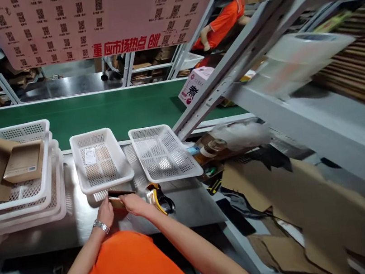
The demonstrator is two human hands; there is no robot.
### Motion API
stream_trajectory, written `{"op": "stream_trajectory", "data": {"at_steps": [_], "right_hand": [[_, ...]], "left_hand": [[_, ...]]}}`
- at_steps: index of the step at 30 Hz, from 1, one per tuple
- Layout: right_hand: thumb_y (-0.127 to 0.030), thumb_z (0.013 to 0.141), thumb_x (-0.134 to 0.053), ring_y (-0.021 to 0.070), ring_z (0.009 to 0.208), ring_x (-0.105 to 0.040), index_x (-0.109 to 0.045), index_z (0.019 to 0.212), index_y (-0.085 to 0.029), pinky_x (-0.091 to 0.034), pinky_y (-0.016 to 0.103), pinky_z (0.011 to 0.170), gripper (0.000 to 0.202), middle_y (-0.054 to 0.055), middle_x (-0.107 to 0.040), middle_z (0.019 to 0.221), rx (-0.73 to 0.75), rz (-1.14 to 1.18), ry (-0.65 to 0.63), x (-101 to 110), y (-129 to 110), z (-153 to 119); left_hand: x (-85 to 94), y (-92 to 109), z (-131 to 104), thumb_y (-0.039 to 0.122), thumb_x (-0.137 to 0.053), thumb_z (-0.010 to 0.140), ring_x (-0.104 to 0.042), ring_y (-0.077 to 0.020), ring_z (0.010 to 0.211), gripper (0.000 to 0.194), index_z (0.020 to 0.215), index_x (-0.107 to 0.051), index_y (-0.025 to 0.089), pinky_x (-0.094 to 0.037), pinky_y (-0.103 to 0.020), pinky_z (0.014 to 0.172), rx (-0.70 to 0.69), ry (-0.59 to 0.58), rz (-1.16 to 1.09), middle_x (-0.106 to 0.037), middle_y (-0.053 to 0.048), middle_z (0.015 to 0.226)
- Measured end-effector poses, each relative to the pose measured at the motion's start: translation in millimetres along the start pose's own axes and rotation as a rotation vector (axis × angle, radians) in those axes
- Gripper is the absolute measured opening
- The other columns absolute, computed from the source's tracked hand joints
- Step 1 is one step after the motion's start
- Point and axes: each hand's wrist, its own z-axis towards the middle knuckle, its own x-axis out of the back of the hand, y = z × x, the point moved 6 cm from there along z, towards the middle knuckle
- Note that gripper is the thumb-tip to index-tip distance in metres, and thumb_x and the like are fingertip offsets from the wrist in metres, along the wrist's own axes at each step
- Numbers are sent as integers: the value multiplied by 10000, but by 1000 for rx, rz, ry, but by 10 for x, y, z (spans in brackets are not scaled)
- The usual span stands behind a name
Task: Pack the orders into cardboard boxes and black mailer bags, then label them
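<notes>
At the front of the metal bench, my left hand [105,214] grips the left end of a small brown cardboard box [118,203]. Its fingers are closed on the box edge. My right hand [134,204] holds the box's right side, fingers bent round it. The box seems open at the top, but its inside is too dark to make out. Just beyond it stands a white plastic basket [85,188] with a white label slip [90,156] in it. Right of my right hand lies a yellow-and-black handheld tool [159,200], its kind unclear.
Another white basket [194,172] stands at right. Stacked baskets [58,174] at left carry a cardboard box [23,163]. Behind runs a green conveyor belt [113,113] with a pink carton [193,85]. Tape rolls [290,63] sit on a shelf; cardboard sheets [303,210] lie right. A person [223,21] works beyond.
</notes>
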Motion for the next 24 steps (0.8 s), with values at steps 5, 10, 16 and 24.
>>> {"op": "stream_trajectory", "data": {"at_steps": [5, 10, 16, 24], "right_hand": [[-73, 1000, -543, 338, 1081, -767, -758, 1231, -89, -575, 380, 890, 316, 252, -797, 1182, -60, -65, 44, 35, -25, 32], [-44, 957, -566, 348, 1052, -768, -815, 1051, -117, -585, 401, 875, 276, 235, -810, 1137, -66, -6, 77, -22, 7, 83], [-97, 883, -693, 316, 866, -780, -863, 939, -174, -588, 407, 856, 195, 153, -830, 886, -24, 211, 132, 12, 139, 108], [-513, 828, -813, 354, 1212, -732, -825, 1248, -233, -607, 523, 1051, 505, 153, -794, 1307, -276, 1098, 342, -457, 482, -377]], "left_hand": [[60, 105, -7, 143, -318, 1072, -754, -319, 1273, 598, 1633, -472, 2, -560, -449, 1145, 27, -108, 145, -771, -264, 1356], [82, 158, 24, 156, -346, 1080, -782, -315, 1192, 576, 1614, -501, 5, -565, -415, 1072, 67, -162, 224, -800, -267, 1271], [219, 172, 5, 137, -360, 1071, -785, -314, 1163, 556, 1588, -538, 38, -558, -394, 1027, 83, -198, 317, -809, -258, 1242], [533, 8, -253, 167, -383, 1077, -801, -323, 1126, 654, 1728, -342, 131, -563, -373, 937, 190, -195, 437, -826, -220, 1202]]}}
